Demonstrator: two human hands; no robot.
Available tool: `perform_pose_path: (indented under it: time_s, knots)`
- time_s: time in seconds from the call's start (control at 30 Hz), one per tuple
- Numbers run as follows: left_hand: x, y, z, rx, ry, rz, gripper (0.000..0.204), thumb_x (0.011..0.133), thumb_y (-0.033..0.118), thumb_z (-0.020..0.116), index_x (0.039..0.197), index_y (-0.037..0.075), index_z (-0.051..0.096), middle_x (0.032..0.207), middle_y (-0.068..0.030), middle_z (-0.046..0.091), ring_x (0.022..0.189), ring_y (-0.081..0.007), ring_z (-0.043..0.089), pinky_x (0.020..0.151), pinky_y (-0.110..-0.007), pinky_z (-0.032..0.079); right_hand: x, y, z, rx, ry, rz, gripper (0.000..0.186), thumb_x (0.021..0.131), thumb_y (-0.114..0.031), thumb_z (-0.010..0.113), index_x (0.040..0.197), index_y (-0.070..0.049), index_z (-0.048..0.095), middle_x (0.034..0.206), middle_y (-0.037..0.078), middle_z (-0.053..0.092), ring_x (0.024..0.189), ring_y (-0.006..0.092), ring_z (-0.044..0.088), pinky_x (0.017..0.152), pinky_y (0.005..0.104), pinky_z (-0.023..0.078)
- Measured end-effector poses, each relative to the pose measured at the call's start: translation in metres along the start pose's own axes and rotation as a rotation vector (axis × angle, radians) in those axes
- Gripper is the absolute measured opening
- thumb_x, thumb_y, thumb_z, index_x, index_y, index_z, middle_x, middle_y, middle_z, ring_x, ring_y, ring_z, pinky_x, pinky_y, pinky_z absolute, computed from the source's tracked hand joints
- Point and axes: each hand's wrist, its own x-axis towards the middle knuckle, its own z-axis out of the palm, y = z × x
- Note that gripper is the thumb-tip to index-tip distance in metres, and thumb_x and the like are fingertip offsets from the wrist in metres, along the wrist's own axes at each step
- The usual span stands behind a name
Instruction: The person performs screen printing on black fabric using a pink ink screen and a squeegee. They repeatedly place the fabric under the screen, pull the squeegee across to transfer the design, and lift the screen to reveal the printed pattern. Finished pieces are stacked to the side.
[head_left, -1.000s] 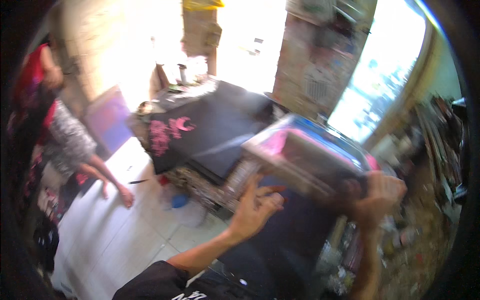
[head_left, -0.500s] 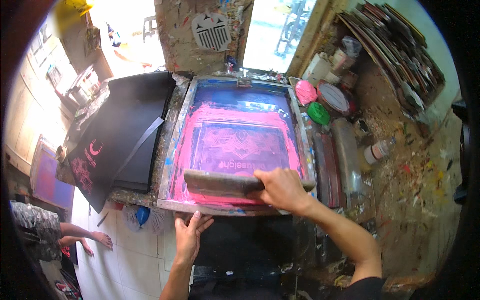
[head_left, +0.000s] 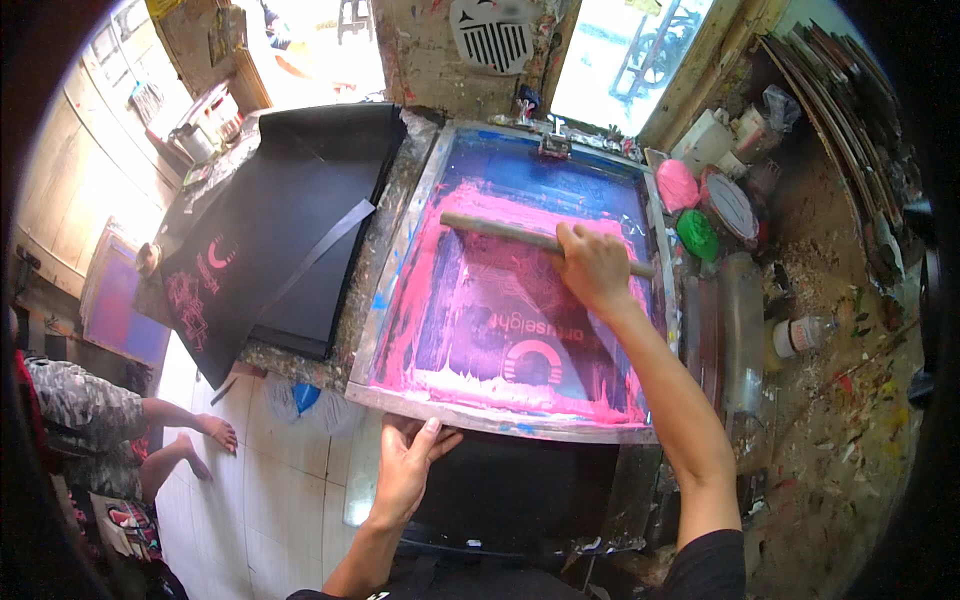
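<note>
A silk-screen frame (head_left: 362, 375) with a wooden rim lies in front of me, its blue mesh smeared with pink ink (head_left: 470, 383). My right hand (head_left: 598, 268) is closed over the squeegee (head_left: 500, 229), which lies across the far half of the mesh, tilted slightly. Through the ink a lettered design shows nearer to me. At the near rim, left of its middle, my left hand (head_left: 408, 470) grips the frame's edge from below, thumb toward the front; its fingertips are partly hidden. Black sheet material (head_left: 520, 490) shows below the frame's near edge.
To the left lies a stack of black sheets (head_left: 300, 190), the top one printed pink and folded over. A pink lump (head_left: 677, 185), a green lid (head_left: 697, 234), a round tub (head_left: 730, 205) and a bottle (head_left: 800, 335) stand right. Another person's legs (head_left: 170, 425) show lower left.
My right hand has moved the squeegee from the near end of the mesh to the far part. A thick band of ink now shows along the near end. The view has shifted.
</note>
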Motion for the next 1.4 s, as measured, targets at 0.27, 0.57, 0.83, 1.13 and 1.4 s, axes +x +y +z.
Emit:
perform_pose_path:
  time_s: [0.27, 0.57, 0.83, 1.13, 1.4]
  knots:
    - [0.009, -0.012, -0.012, 0.003, 0.034, -0.061, 0.043, 0.107, 0.010, 0.058, 0.142, -0.002, 0.036, 0.131, -0.0192, 0.061, 0.113, -0.0305, 0.070, 0.100, -0.048, 0.061, -0.090, -0.039, -0.099, 0.323, -0.445, 0.011, 0.055, 0.081, -0.060, 0.081, 0.092, -0.008, 0.067, 0.073, 0.022, 0.068, 0.074, 0.0454, 0.069, 0.063, 0.0541, 0.052]
    - [0.001, -0.006, -0.002, 0.000, -0.003, 0.003, 0.045, 0.108, 0.010, 0.057, 0.145, -0.003, 0.035, 0.136, -0.0208, 0.057, 0.116, -0.0306, 0.069, 0.099, -0.048, 0.060, -0.069, -0.027, -0.034, -0.068, 0.041, -0.275, 0.007, 0.091, -0.016, 0.061, 0.095, -0.014, 0.067, 0.075, 0.007, 0.069, 0.067, 0.0259, 0.071, 0.079, 0.0458, 0.055]
    - [0.014, 0.006, -0.032, 0.325, -0.066, -0.188, 0.036, 0.111, 0.016, 0.053, 0.132, -0.011, 0.041, 0.102, -0.0220, 0.072, 0.086, -0.0278, 0.076, 0.078, -0.037, 0.065, -0.022, 0.001, 0.015, -0.060, 0.003, -0.032, 0.031, 0.086, -0.036, 0.078, 0.098, -0.011, 0.065, 0.083, 0.008, 0.070, 0.076, 0.0324, 0.072, 0.069, 0.0469, 0.054]
    - [0.060, 0.089, 0.025, 1.600, -0.189, 1.053, 0.047, 0.088, 0.040, 0.082, 0.106, 0.004, 0.059, 0.109, -0.0137, 0.067, 0.110, -0.0309, 0.065, 0.091, -0.050, 0.052, -0.112, -0.057, -0.050, 0.111, -0.207, -0.137, 0.039, 0.085, -0.046, 0.081, 0.087, -0.012, 0.062, 0.079, 0.007, 0.069, 0.073, 0.0307, 0.070, 0.069, 0.0425, 0.050]
    - [0.225, 0.114, 0.070, 1.694, -0.530, 0.886, 0.041, 0.094, 0.038, 0.074, 0.096, 0.002, 0.054, 0.082, -0.0200, 0.068, 0.075, -0.0409, 0.072, 0.065, -0.053, 0.055, -0.064, 0.053, -0.036, -0.015, -0.155, 0.081, 0.048, 0.076, -0.052, 0.085, 0.085, -0.011, 0.063, 0.075, 0.012, 0.070, 0.068, 0.0364, 0.070, 0.061, 0.0512, 0.053]
